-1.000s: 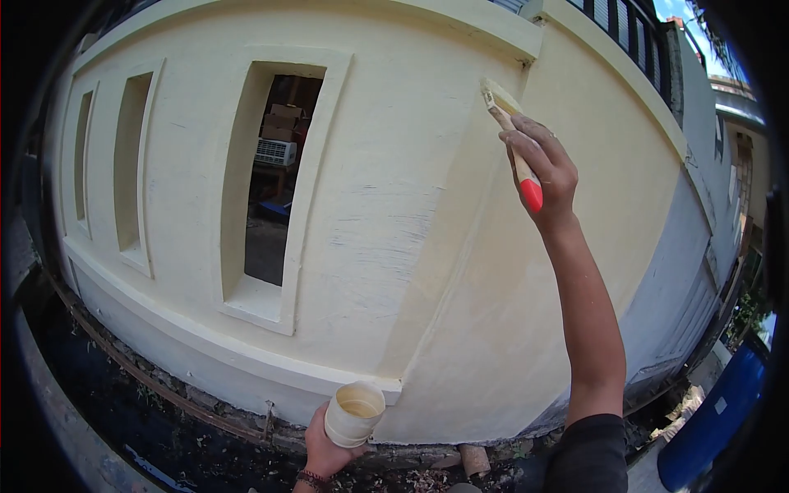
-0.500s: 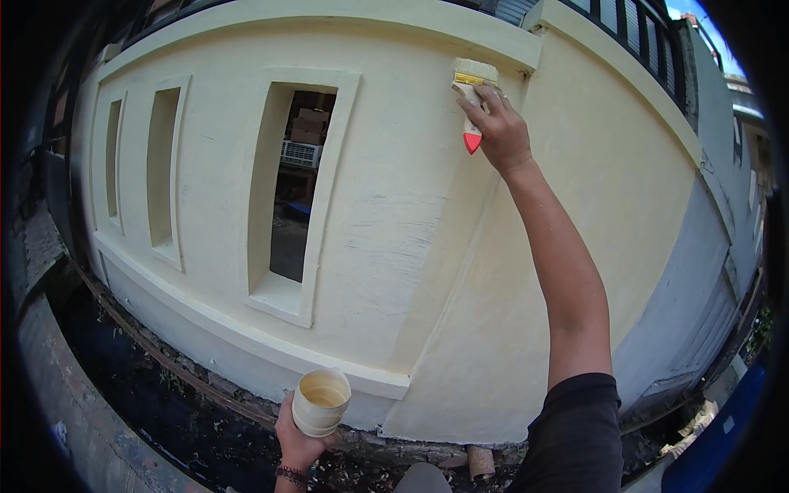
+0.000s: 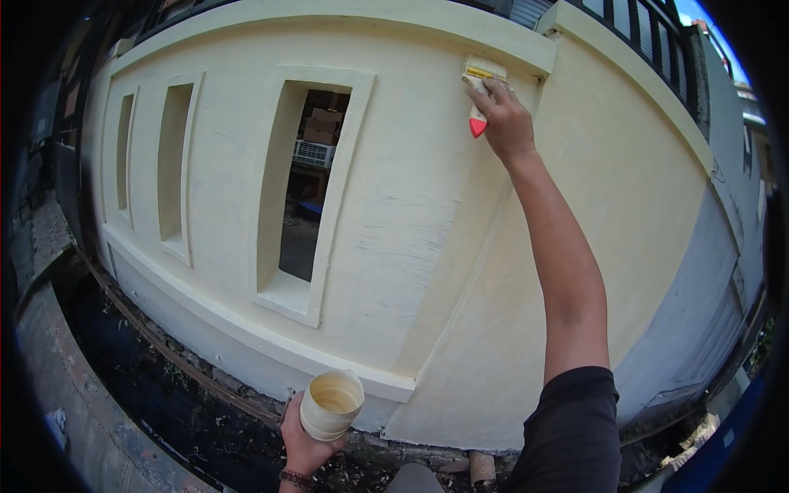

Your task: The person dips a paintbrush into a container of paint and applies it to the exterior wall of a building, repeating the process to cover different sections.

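Outdoor spot here: a big cream wall (image 3: 403,148) is seen behind the right hand (image 3: 505,115), with three tall slots (image 3: 171,164) cut into it, all left of those fingers. Down-left of the fingers, the surface is marked by a scratchy bluish-grey patch (image 3: 403,230), and below them a darker cream strip (image 3: 464,246) can be made out. A ledge (image 3: 526,51) is set just above the fingertips. A black ditch (image 3: 164,403) is found left of the left hand (image 3: 302,440).

As for the brush (image 3: 485,71), it's pinched between right thumb and fingers near the metal band. Bristles are pointed up, just under the ledge; the red handle end is aimed down, below the grip. Its long axis is nearly upright, top tipped slightly right. A cup (image 3: 329,407) is gripped in the left hand, thumb side along it, other fingers mostly hidden, mouth tilted toward the camera.
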A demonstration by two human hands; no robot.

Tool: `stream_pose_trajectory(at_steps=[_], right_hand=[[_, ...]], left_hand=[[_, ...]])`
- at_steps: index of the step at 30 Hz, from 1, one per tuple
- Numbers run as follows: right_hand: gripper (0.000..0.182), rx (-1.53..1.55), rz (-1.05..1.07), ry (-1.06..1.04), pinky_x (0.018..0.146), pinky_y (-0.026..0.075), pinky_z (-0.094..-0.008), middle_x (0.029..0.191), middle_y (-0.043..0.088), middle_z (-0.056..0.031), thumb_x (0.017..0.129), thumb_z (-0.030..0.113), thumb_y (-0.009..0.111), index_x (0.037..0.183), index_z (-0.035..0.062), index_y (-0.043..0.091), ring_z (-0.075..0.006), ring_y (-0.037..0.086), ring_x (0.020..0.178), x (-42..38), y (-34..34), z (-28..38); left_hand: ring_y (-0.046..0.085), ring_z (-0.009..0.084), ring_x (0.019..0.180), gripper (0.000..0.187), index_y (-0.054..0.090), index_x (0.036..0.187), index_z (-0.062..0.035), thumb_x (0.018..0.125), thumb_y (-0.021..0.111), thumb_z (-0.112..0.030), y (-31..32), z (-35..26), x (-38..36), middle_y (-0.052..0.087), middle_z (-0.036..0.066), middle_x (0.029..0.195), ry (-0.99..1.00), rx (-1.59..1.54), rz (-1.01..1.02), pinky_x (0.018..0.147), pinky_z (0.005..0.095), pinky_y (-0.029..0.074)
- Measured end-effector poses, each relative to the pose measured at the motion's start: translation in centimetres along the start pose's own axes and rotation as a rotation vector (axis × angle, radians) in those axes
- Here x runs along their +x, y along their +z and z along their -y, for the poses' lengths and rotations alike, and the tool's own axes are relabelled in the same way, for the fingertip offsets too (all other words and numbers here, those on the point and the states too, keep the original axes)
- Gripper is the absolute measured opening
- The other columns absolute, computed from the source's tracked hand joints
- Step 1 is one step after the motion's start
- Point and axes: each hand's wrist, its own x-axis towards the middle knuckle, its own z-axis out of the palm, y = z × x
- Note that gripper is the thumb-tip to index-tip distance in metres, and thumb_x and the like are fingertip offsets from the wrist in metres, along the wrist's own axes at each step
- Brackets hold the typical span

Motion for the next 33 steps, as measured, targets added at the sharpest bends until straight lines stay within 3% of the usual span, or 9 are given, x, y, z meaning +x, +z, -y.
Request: stream_pose_trajectory(at_steps=[4, 6, 10, 12, 25, 28, 33], right_hand=[[0.031, 0.043, 0.034, 0.053, 0.081, 0.059, -0.0387, 0.11, 0.065, -0.0096, 0.084, 0.004, 0.064, 0.111, 0.0183, 0.07, -0.0306, 0.067, 0.104, 0.2, -1.4, 1.0], [0.032, 0.058, -0.045, 0.028, 0.076, 0.059, -0.0377, 0.106, 0.065, -0.0083, 0.083, 0.005, 0.065, 0.111, 0.0188, 0.071, -0.0288, 0.068, 0.097, 0.7, -1.9, 0.9], [0.032, 0.082, 0.002, 0.083, 0.075, 0.059, -0.0374, 0.106, 0.066, -0.0076, 0.083, 0.004, 0.065, 0.11, 0.019, 0.072, -0.028, 0.068, 0.096, 0.9, -1.3, -0.7], [0.033, 0.118, 0.052, 0.062, 0.075, 0.059, -0.0378, 0.106, 0.067, -0.007, 0.082, 0.003, 0.065, 0.111, 0.0191, 0.072, -0.0268, 0.068, 0.095, 0.3, -1.8, -0.3], [0.032, 0.182, 0.149, 0.085, 0.076, 0.059, -0.0398, 0.104, 0.069, -0.0067, 0.082, 0.002, 0.064, 0.109, 0.018, 0.072, -0.028, 0.069, 0.094, 1.0, -3.1, 0.6], [0.031, 0.133, 0.003, 0.053, 0.076, 0.059, -0.04, 0.102, 0.069, -0.0066, 0.082, 0.003, 0.064, 0.108, 0.0181, 0.072, -0.0281, 0.069, 0.094, 2.4, -2.1, 0.1], [0.031, 0.117, 0.128, 0.086, 0.076, 0.058, -0.0399, 0.105, 0.07, -0.0073, 0.082, 0.003, 0.064, 0.107, 0.018, 0.072, -0.0286, 0.069, 0.093, 2.1, -1.2, 0.4]], left_hand=[[0.066, 0.0296, 0.102, 0.084, 0.054, 0.124, -0.0009, 0.05, 0.09, -0.016, 0.3, -0.1, -0.1, 0.064, 0.014, 0.11, -0.021, -0.028, 0.009, 0.091, 0.0395, 0.053], [0.066, 0.0283, 0.104, 0.085, 0.053, 0.125, -0.0008, 0.05, 0.09, -0.015, 0.4, -0.6, 0.0, 0.064, 0.014, 0.112, -0.057, -0.067, 0.029, 0.092, 0.039, 0.053], [0.066, 0.0275, 0.105, 0.086, 0.053, 0.126, -0.0008, 0.05, 0.09, -0.016, 0.8, -0.4, 0.0, 0.064, 0.014, 0.112, -0.056, -0.072, 0.036, 0.093, 0.0384, 0.052], [0.066, 0.0205, 0.105, 0.091, 0.051, 0.128, 0.0003, 0.047, 0.09, -0.011, 0.7, -0.2, -0.2, 0.067, 0.011, 0.115, -0.034, -0.022, 0.035, 0.092, 0.0358, 0.054], [0.066, 0.0203, 0.105, 0.091, 0.05, 0.129, 0.0004, 0.048, 0.09, -0.011, 0.5, -0.6, -0.5, 0.066, 0.011, 0.116, -0.036, -0.032, 0.025, 0.093, 0.0357, 0.054], [0.066, 0.02, 0.105, 0.091, 0.05, 0.129, 0.0004, 0.048, 0.09, -0.011, 0.2, -0.7, -0.4, 0.067, 0.011, 0.116, -0.038, -0.049, 0.029, 0.093, 0.0358, 0.054], [0.066, 0.0196, 0.105, 0.09, 0.05, 0.129, 0.0003, 0.049, 0.09, -0.011, -0.4, -1.2, -0.4, 0.067, 0.011, 0.115, -0.016, 0.008, -0.004, 0.093, 0.0352, 0.054]])
